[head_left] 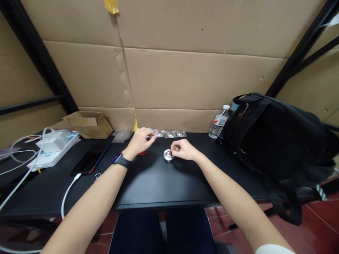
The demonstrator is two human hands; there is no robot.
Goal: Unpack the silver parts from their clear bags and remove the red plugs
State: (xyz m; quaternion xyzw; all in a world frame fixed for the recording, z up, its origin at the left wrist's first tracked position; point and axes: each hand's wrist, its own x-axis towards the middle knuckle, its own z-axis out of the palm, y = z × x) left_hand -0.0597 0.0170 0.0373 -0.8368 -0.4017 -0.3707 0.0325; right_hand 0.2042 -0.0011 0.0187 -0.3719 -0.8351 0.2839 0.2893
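A round silver metal disc-like part (168, 155) sits on the black table in front of me. My right hand (184, 149) is at its right side, fingers pinched together on a small red piece (171, 152) at the disc's edge; most of that piece is hidden. To the left, my left hand (143, 140) hovers above the table with curled fingers and thumb drawn together, and I cannot make out what is in them. Below it lie some small red loops (143, 153). Several clear-wrapped round silver parts with red bits (171, 134) line the back of the table.
At the right, a black backpack (275, 141) stands beside a water bottle (219, 121). Leftward are clear plastic bags (122, 135), a paper box (91, 125), a dark phone (91, 158) with a pen, a metal ring (97, 176), and a power strip (54, 151) with white cables. Cardboard backs the table.
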